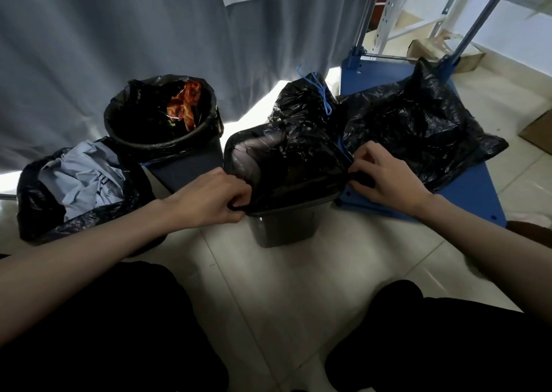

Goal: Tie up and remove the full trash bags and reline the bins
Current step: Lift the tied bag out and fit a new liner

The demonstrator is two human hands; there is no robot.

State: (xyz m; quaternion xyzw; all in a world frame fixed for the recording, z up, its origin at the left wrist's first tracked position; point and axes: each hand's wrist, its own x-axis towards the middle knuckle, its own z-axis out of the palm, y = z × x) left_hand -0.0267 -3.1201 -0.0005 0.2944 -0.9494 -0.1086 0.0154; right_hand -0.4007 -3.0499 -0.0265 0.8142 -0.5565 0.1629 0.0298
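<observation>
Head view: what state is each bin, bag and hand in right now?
Left hand: pinching liner edge.
Right hand: pinching liner edge.
Square bin: liner half fitted over rim.
Round bin: lined, open, holding red wrappers.
Left bag: open, full of blue paper.
Tied bag: closed with blue drawstring.

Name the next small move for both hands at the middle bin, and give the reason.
Probably pull the black liner further down over the grey bin rim. The left hand and right hand each pinch its edge at opposite sides, and the liner looks loose and bunched at the back.
</observation>
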